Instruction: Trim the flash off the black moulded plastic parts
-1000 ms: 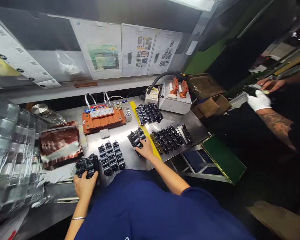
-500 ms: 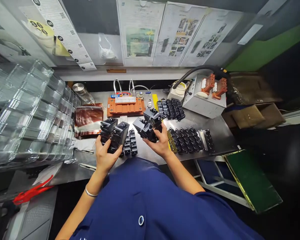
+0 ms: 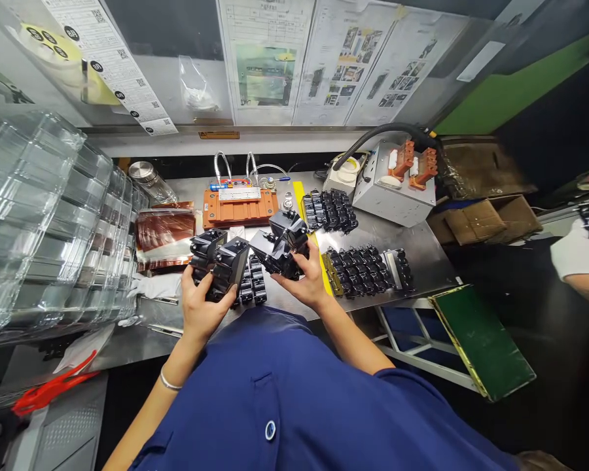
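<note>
Two hands [image 3: 203, 307], near; black parts [image 3: 230, 261] too bunched to count; three printed sheets [image 3: 269, 75], far; one grey box [image 3: 392, 198], two orange blocks [image 3: 425, 173], far right; one yellow strip [image 3: 299, 193].

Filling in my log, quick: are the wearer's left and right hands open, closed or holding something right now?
Left hand: closed around black parts.
Right hand: closed around more black parts.

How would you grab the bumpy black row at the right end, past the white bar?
Probably pinch the black row by its near and far ends, coming from above its right: bare table lies there, while the white bar crowds its left side.
</note>
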Demonstrator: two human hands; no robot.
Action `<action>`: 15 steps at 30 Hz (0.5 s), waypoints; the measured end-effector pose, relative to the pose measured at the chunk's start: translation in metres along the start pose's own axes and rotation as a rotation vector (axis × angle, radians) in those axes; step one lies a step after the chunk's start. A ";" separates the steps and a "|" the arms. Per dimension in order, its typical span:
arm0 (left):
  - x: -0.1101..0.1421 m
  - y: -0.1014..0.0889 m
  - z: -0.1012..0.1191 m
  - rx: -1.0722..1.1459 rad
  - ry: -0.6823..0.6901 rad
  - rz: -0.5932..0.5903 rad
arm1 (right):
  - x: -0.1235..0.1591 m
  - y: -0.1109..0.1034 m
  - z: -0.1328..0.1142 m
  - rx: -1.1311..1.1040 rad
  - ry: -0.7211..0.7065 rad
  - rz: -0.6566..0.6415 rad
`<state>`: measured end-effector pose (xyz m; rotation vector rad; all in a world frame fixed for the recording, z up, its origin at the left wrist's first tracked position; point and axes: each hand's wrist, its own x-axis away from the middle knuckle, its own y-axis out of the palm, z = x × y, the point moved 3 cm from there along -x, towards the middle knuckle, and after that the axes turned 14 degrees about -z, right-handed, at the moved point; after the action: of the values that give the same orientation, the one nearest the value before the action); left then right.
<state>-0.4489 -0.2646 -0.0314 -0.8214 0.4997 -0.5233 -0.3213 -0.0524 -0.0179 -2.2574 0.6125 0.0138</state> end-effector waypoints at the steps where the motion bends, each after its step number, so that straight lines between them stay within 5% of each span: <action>1: 0.000 0.000 0.000 0.003 -0.004 -0.005 | 0.000 0.000 0.000 -0.009 -0.004 0.000; 15: 0.002 -0.006 0.000 0.030 0.107 0.111 | -0.001 0.003 -0.007 -0.157 -0.097 0.077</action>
<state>-0.4487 -0.2685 -0.0271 -0.7346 0.6312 -0.4726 -0.3241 -0.0585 -0.0149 -2.3670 0.6662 0.2154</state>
